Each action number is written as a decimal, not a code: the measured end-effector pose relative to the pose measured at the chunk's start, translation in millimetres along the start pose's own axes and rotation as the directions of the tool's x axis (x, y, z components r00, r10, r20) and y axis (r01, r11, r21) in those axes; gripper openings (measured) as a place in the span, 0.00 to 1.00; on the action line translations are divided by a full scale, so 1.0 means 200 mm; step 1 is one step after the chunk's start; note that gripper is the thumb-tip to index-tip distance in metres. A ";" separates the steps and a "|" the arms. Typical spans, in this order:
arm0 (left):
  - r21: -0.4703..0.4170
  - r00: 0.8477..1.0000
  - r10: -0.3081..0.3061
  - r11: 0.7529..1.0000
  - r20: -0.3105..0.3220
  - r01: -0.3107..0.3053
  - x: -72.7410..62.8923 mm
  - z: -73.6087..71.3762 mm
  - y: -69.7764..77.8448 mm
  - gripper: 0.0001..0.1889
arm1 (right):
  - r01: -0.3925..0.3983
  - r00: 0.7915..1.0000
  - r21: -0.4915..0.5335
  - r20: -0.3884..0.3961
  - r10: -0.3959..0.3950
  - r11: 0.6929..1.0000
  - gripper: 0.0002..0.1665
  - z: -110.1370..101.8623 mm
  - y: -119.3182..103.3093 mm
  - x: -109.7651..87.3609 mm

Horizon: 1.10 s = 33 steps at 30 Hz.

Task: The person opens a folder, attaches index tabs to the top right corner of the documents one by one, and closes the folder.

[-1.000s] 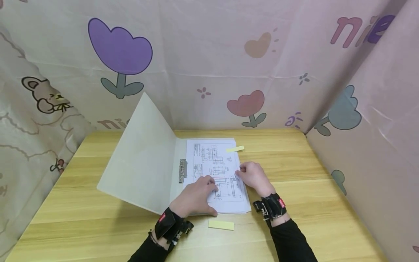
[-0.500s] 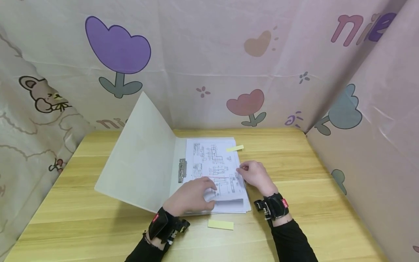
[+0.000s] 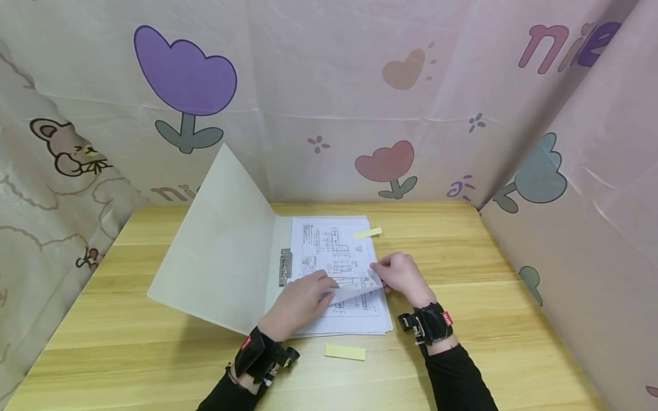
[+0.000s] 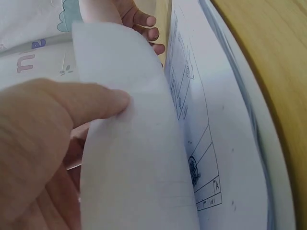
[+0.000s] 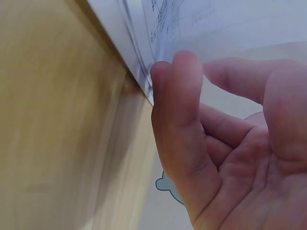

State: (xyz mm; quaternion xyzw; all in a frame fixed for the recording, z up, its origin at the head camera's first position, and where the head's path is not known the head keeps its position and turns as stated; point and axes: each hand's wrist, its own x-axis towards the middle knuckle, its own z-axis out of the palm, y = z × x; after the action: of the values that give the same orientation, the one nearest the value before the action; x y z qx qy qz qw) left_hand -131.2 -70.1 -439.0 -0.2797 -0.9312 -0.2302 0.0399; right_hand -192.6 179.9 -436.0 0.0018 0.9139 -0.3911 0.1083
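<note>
An off-white folder stands with its cover raised to the left. A metal clip sits near its spine. On its right side lies a stack of papers printed with technical drawings. My left hand pinches the turned-up near edge of the top sheet. In the left wrist view its thumb presses on the sheet's blank back, the other fingers behind. My right hand pinches the sheet at the stack's right edge. In the right wrist view, its fingertips are right at the paper edge.
A yellow sticky note juts from the upper right edge of the papers. Another yellow sticky note lies on the wooden table in front of the folder. A printed curtain hangs behind the table.
The top sheet's near edge has been lifted and folded up, away from the stack. My left hand has closed from resting on the papers to pinching it; my right hand stays nearly in place.
</note>
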 end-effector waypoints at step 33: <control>0.285 0.812 0.019 0.941 -0.583 0.183 -0.35 -0.08 -0.05 0.50 | 0.404 0.914 -0.246 0.156 -0.375 0.881 0.30 0.09 -0.01 0.01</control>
State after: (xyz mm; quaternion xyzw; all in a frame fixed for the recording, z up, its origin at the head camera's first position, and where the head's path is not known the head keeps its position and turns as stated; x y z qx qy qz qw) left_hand -78.4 -118.9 -443.2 -0.1451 -0.9111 -0.1477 0.3565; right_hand -190.3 165.3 -448.0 -0.2174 0.9337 -0.2745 0.0741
